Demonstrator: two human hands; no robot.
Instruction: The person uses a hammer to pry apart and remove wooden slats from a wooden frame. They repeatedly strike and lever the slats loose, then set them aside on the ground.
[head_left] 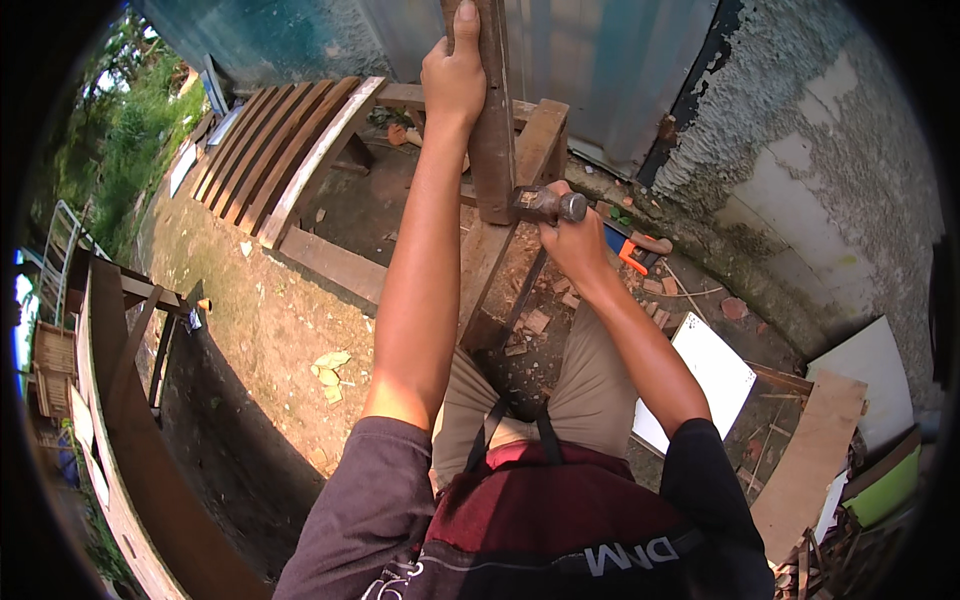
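My left hand (455, 78) grips an upright dark wooden post (492, 150) near its top. My right hand (572, 238) is shut on the handle of a hammer (548, 204). The hammer's steel head lies against the lower end of the post, where the post meets a low wooden frame (540, 140). A plank (487, 262) of that frame runs toward my knees, right below both hands.
A slatted wooden panel (275, 150) lies on the dirt at upper left. An orange-handled saw (632, 252) lies by the rough wall (800, 150). White boards (712, 372) and plywood offcuts (812, 460) are at right. A wooden structure (120, 400) stands at left. Rubble dots the ground.
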